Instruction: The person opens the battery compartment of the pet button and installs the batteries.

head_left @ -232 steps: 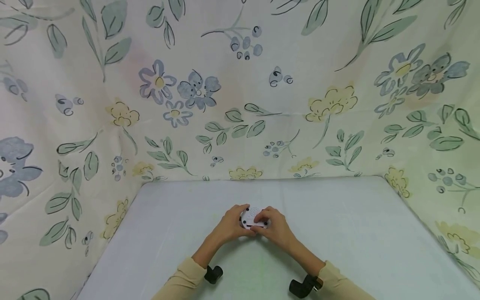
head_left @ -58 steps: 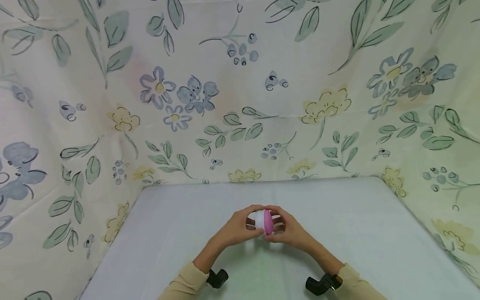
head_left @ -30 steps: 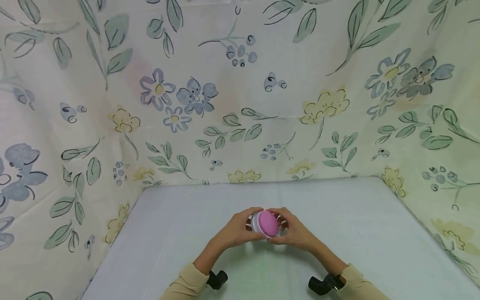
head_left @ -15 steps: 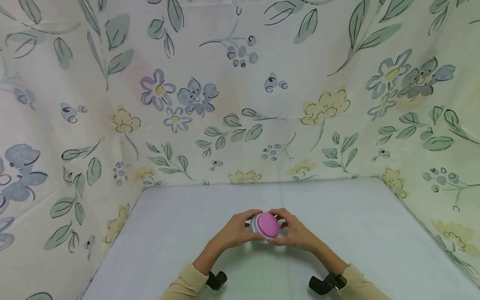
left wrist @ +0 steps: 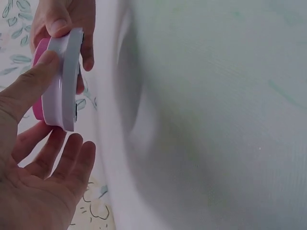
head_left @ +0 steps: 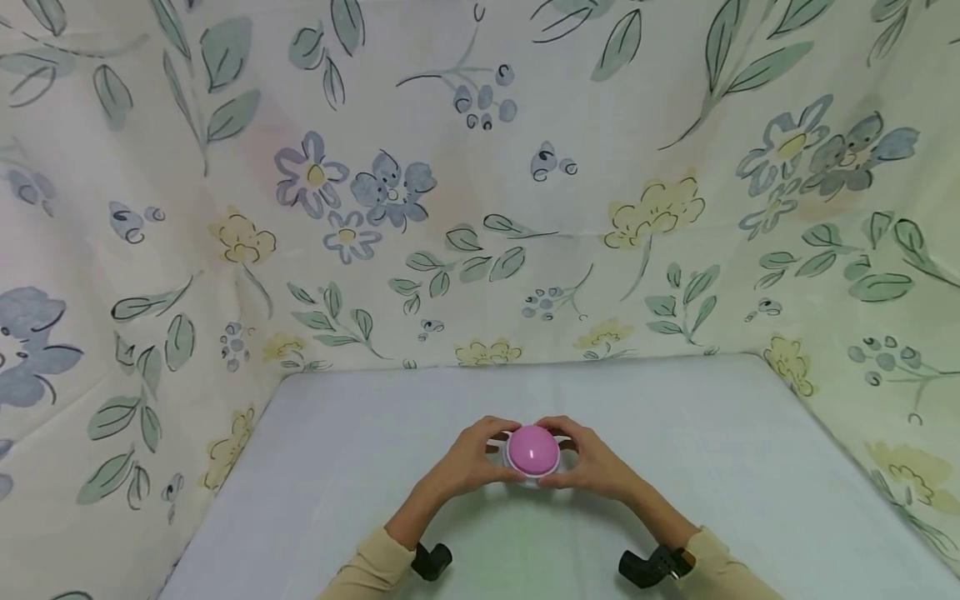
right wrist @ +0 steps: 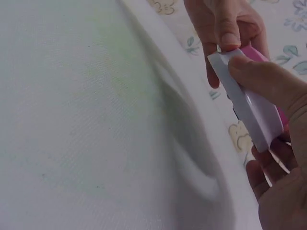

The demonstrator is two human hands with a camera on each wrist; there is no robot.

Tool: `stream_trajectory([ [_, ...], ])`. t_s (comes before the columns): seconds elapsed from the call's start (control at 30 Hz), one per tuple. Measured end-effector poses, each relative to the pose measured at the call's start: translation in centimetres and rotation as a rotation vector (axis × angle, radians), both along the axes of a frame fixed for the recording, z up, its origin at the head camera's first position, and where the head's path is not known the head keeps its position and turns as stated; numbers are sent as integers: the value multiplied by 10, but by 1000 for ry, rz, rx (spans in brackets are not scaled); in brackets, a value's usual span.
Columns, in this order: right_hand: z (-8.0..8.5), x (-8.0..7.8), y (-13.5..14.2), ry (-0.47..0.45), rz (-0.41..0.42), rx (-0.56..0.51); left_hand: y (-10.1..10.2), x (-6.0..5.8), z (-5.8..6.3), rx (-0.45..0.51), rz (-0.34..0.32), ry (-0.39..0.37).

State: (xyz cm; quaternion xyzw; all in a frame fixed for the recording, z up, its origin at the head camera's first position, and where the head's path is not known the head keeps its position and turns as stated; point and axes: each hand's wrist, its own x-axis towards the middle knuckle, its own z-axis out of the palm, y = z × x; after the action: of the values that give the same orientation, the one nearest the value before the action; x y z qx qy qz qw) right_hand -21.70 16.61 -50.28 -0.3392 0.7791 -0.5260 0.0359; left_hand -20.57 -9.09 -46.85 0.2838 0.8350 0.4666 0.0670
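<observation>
A round push button (head_left: 533, 450) with a glossy pink dome and a white base is held between both hands, dome facing the head camera. My left hand (head_left: 471, 458) pinches its left rim, with the thumb on the near side and fingertips at the far side. On the opposite rim, my right hand (head_left: 592, 465) grips in the same way. Seen edge-on in the left wrist view, the white base (left wrist: 67, 81) shows small dark feet underneath. The right wrist view has the button's white side (right wrist: 261, 108) under the right thumb, above the table surface.
A white cloth-covered table (head_left: 360, 433) spreads under the hands, with soft wrinkles in the cloth. Floral fabric (head_left: 480, 283) hangs behind it and along both sides. Black wrist cameras (head_left: 648, 568) are strapped below each hand.
Earlier the button's underside, with speaker holes, faced the head camera. It has since been turned over, first edge-on, then pink dome toward the camera. Both hands keep hold in the latest frames.
</observation>
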Motion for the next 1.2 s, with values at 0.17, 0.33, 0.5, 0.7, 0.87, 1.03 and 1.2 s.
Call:
stream_trajectory([
  [0.17, -2, -1, 1, -20, -32, 16, -1, -2, -5, 53, 11, -34],
  [0.33, -5, -2, 0, -32, -44, 60, -2, -4, -10, 65, 22, -65],
  [0.5, -6, 0, -1, -66, -23, 78, -2, -5, -14, 71, 25, -86],
  [0.7, -6, -1, -1, -72, -3, 92, 0, -6, -14, 51, 49, -114],
  [0.87, -3, -3, -1, -86, -21, 99, 2, -9, -14, 30, 53, -110],
  [1.03, -2, -3, -3, -91, -32, 114, 1, -10, -13, 15, 41, -101],
  [1.2, -2, -3, -4, -82, -53, 129, 2, -11, -14, -9, 38, -83],
])
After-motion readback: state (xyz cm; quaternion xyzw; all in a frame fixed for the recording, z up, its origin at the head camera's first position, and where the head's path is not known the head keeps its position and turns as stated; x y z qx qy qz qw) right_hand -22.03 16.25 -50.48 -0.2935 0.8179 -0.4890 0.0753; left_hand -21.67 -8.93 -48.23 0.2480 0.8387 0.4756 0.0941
